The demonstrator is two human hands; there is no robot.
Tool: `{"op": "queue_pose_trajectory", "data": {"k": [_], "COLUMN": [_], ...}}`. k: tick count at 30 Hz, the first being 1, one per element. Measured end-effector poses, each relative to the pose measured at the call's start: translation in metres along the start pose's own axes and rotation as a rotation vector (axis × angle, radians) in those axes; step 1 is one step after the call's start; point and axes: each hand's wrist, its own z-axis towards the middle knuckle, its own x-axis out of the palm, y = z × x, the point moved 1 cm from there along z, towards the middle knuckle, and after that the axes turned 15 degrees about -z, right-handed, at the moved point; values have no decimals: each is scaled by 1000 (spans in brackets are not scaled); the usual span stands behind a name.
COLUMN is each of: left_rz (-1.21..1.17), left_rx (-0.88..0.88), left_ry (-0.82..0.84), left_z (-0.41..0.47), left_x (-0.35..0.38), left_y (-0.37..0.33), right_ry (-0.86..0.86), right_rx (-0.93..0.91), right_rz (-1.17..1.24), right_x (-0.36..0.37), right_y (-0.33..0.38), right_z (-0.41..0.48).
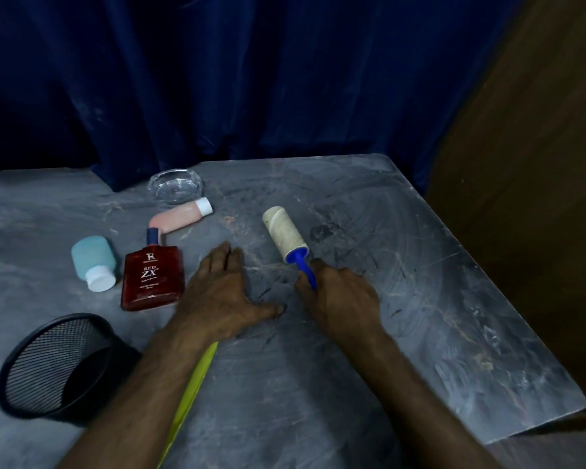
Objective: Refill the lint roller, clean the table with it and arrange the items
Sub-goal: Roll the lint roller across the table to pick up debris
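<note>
- right hand [339, 296]: fingers curled round the blue handle of the lint roller [289, 238], near-right of centre on the tabletop [403, 350].
- lint roller: lies on the tabletop, its off-white roll pointing far-left away from the right hand; just right of the left hand [224, 292], apart from its fingertips.
- left hand: palm down, fingers straight, flat on the tabletop, grasping nothing.
- yellow-green sheet [192, 390]: partly under the left forearm.
- red perfume bottle [153, 277]: lying flat, just left of the left hand.
- blue bottle [93, 257]: white cap, lying further left.
- pink bottle [180, 216]: lying beyond the perfume bottle.
- glass ashtray [176, 187]: farthest back.
- black mesh basket [48, 367]: near left.
</note>
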Motion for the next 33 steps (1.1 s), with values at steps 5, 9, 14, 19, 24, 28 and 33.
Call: {"op": "queue_pose_trajectory", "data": {"k": [5,9,14,19,24,28,33], "left_rz": [3,5,-1,4,1,0,1], "left_rx": [4,2,0,-7,-12,-8,-2], "left_ry": [-4,-8,-3,-4,8,9,14], "left_z": [-1,-3,-4,-2,-1,-1,-1], "left_x": [-1,-3,-3,-2,-1,-1,-1], "left_y": [-1,-3,-4,-3,-1,1,2], "right_ry": [8,0,17,54,69,77,115], "right_rx": [-51,-132,-107,-69,41,137,242], "right_rz": [34,33,47,32,36,29,19], "right_x": [-4,1,3,1,-5,-8,-11], "right_y": [5,28,33,29,6,-23,-66], "right_z": [-3,-11,-14,-8,-2,7,16]}}
